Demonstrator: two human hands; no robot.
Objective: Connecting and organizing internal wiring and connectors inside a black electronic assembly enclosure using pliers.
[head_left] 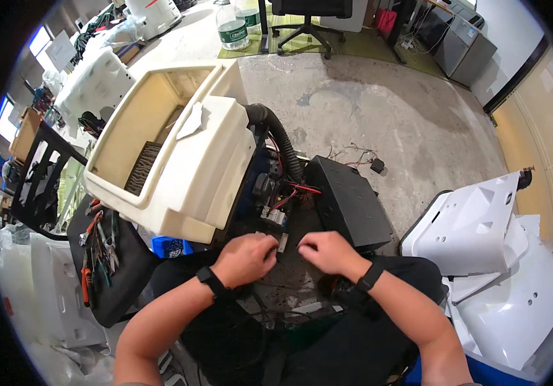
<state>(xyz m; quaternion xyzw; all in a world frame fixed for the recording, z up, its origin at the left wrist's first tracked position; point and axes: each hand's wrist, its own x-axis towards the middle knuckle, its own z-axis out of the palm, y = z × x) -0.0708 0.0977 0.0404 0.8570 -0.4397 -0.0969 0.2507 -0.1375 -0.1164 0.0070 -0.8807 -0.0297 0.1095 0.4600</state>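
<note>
My left hand (245,258) is closed, its fingers curled in toward the middle; anything within them is hidden. Across a small gap, my right hand (333,253) also has its fingers pressed together, and I cannot make out anything in them. Between the two sits a small pale strip (283,242), seemingly apart from both. Just beyond are a light grey connector block (274,217) and red and black wires (299,188) inside an opened machine. A cream plastic tank (206,174) rises on its left, and a black metal box (352,202) stands close to my right hand.
Pliers and other hand tools (101,248) lie on a black chair seat (125,293) at left, near a blue bin (171,247) of small parts. A ribbed black hose (281,138) curves from the tank. White plastic covers (476,231) are piled at right. Loose wires (360,157) lie on the concrete floor.
</note>
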